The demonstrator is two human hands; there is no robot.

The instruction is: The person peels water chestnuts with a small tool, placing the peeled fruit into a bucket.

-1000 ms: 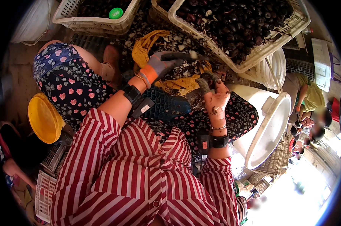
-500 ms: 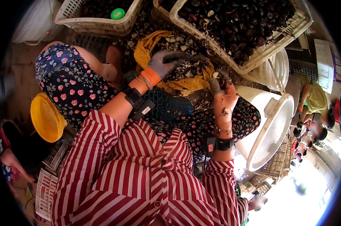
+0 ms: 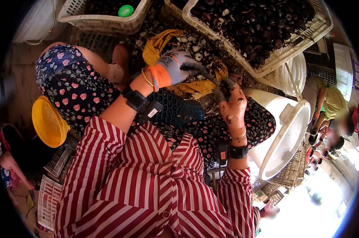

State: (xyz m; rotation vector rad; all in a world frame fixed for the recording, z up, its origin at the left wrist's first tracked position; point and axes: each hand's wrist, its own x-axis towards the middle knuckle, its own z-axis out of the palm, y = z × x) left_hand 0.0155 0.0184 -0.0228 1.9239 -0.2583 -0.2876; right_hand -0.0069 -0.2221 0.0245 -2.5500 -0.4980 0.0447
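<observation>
Gloved left hand (image 3: pixel 174 68), upper centre: fingers curled. Right hand (image 3: pixel 232 104), alongside: fingers bent; pinched item, cannot tell. Steady fingertips advisable, near yellow cloth (image 3: pixel 151 50).

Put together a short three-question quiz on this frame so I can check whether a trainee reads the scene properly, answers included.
1. Multiple choice. What fills the large crate at the upper right?
A. Green leaves
B. Dark, roundish pieces
C. Folded red cloths

2. True or false? The person's left hand wears a glove with an orange cuff.

3. Short answer. How is the person's right hand covered?

Key:
1. B.
2. True.
3. Only in part: grey covers sit on some of its digits, and the back of the hand is bare.
</observation>
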